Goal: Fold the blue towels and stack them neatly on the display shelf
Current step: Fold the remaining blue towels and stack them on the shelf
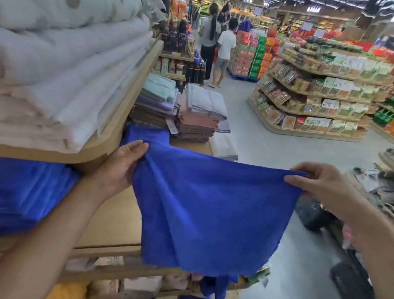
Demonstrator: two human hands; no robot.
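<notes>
Both hands — left hand (pixel 121 164), right hand (pixel 321 181) — pinch the blue towel (pixel 209 210) by its top corners (fingers curled), spread just beside the display shelf (pixel 113 223) holding the blue stack (pixel 18 193).

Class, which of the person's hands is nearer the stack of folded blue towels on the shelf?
Left. The left hand is just right of the blue towel stack; the right hand is farther off, over the aisle.

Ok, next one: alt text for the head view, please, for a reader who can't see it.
A person's left hand and right hand hold a blue towel stretched open by its top corners, hanging in front of a display shelf. A stack of folded blue towels lies on it at left, with pale bedding on the tier above and supermarket aisles behind.
</notes>
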